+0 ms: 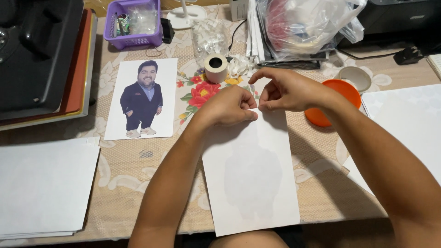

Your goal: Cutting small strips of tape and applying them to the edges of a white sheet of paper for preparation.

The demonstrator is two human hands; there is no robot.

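The worktop (138,170) wears a beige floral cloth. A face-down white sheet (250,174) lies at its near edge, a stack of blank paper (43,186) at the near left corner. A printed cutout figure sheet (141,98), a tape roll (216,67), a purple basket (133,23) and an orange lid (335,102) lie farther back.

- paper sheet (250,179) pinched at its top edge: matt, smooth, white
- tablecloth (138,170) under it: woven cloth, flowery print
- bag (308,23) beyond the grip: glossy, crinkly clear plastic
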